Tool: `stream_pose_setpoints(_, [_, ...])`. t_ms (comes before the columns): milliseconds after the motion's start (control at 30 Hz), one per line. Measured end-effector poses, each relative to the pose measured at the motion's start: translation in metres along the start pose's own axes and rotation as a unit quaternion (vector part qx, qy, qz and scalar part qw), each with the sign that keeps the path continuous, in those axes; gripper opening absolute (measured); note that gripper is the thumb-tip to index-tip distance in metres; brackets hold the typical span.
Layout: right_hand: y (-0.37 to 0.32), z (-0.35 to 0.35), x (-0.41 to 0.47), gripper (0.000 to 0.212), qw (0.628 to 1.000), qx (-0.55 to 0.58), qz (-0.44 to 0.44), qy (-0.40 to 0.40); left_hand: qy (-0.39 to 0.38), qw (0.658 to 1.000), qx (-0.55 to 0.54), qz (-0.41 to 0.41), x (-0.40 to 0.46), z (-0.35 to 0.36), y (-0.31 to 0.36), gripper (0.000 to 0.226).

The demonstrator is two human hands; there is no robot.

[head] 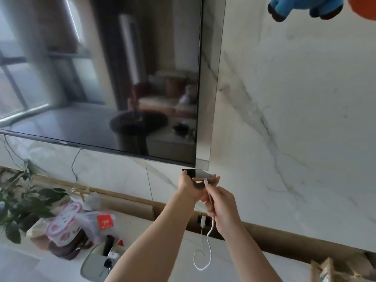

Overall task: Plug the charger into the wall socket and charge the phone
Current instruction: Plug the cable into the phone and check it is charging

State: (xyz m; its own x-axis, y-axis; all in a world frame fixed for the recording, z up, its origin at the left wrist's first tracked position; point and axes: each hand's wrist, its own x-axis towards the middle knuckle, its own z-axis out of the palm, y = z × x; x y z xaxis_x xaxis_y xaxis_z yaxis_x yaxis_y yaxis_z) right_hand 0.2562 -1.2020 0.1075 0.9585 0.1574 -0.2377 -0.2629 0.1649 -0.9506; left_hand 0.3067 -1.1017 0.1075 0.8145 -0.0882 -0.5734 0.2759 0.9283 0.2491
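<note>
Just below frame centre, my left hand (190,185) held the phone (203,176) level; my right hand (220,207) pinched the white cable's plug (207,183) at its port. I judged a straight, gentle push best.

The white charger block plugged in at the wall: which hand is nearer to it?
Right. The right hand, pinching the white cable, is just above the white charger block. The left hand is higher up, holding the gold-edged phone.
</note>
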Motion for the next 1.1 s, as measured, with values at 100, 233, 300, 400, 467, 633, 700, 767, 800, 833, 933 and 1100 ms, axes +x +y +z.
stream_pose_setpoints(100, [0.000, 0.000, -0.002, 0.033, 1.000, -0.008, 0.011, 0.003, -0.014, 1.000, 0.012, 0.000, 0.001, 0.001, -0.001, 0.048])
stream_pose_setpoints(233, [-0.003, 0.000, -0.005, 0.032, 1.000, -0.011, 0.028, 0.004, -0.034, 0.999, 0.021, -0.006, 0.001, -0.001, -0.002, 0.055])
stream_pose_setpoints(300, [-0.005, 0.000, -0.007, 0.033, 0.999, -0.007, 0.036, 0.001, -0.057, 0.998, 0.030, -0.005, -0.001, -0.003, -0.003, 0.058])
stream_pose_setpoints(400, [-0.006, -0.003, -0.010, 0.033, 0.999, -0.006, 0.044, -0.007, -0.085, 0.995, 0.042, -0.005, -0.003, -0.005, -0.004, 0.060])
stream_pose_setpoints(467, [-0.006, -0.004, -0.011, 0.032, 0.999, -0.012, 0.047, -0.006, -0.100, 0.994, 0.046, -0.006, -0.004, -0.006, -0.005, 0.060])
stream_pose_setpoints(633, [-0.005, -0.005, -0.015, 0.031, 0.999, -0.019, 0.049, 0.008, -0.134, 0.989, 0.068, -0.010, -0.004, -0.009, -0.005, 0.062])
stream_pose_setpoints(700, [-0.004, -0.005, -0.017, 0.032, 0.999, -0.022, 0.043, 0.008, -0.146, 0.986, 0.074, -0.012, -0.003, -0.012, -0.006, 0.063])
stream_pose_setpoints(767, [-0.003, -0.004, -0.021, 0.032, 0.999, -0.020, 0.041, 0.011, -0.151, 0.985, 0.080, -0.011, -0.002, -0.013, -0.007, 0.065])
stream_pose_setpoints(800, [-0.002, -0.004, -0.022, 0.032, 0.999, -0.018, 0.041, 0.014, -0.153, 0.985, 0.082, -0.011, -0.002, -0.013, -0.007, 0.066])
stream_pose_setpoints(833, [-0.002, -0.003, -0.023, 0.032, 0.999, -0.014, 0.040, 0.017, -0.155, 0.984, 0.084, -0.009, -0.002, -0.014, -0.007, 0.067])
stream_pose_setpoints(933, [-0.003, -0.001, -0.025, 0.030, 0.999, -0.007, 0.034, 0.025, -0.156, 0.984, 0.089, 0.001, -0.005, -0.013, -0.009, 0.067])
stream_pose_setpoints(1100, [-0.002, 0.000, -0.027, 0.026, 0.999, -0.002, 0.024, 0.025, -0.164, 0.981, 0.104, 0.018, -0.013, -0.011, -0.009, 0.067])
